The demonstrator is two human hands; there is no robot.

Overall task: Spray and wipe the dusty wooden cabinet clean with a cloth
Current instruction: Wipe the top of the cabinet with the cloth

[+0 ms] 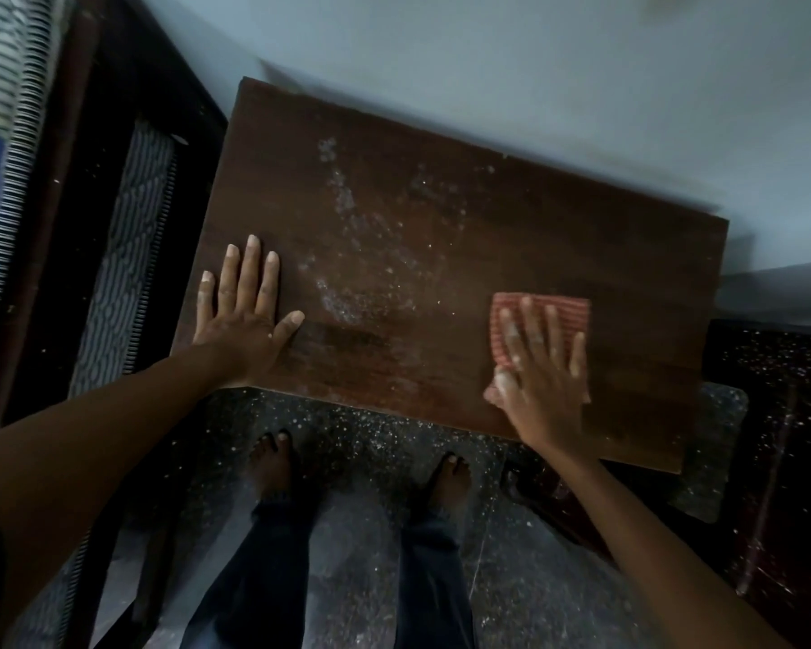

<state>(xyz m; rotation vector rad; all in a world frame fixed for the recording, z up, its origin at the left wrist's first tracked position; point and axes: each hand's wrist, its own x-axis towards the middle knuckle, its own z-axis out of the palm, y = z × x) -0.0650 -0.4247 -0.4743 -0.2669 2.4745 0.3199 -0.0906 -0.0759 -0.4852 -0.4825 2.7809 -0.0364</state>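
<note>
So the wooden cabinet (pixel 534 217) is only partly done, I'd say. The right hand (pixel 544 363) is flat on the red cloth (pixel 558 306), fingers spread and pressing it down near the front right corner of the cabinet top, close to the front edge. The left hand (pixel 240 316) is flat too, fingers spread and holding nothing, planted at the front left corner like a brace. The white dust (pixel 343 292) sits in a patch through the middle, between the two hands, trailing toward the back edge.

What I'd worry about: the cloth is only pressed, not gripped, so a quick swipe could let it bunch up or slip out from under the palm. Sweeping toward the front edge would just dump powder onto the floor (pixel 361 428), which is speckled white right by the bare feet. There's also powder on the right hand's fingers, so touching wiped wood could smear it. There's no spray bottle in view and I can't tell if the surface is wet. Dry wiping might only push dust around.
</note>
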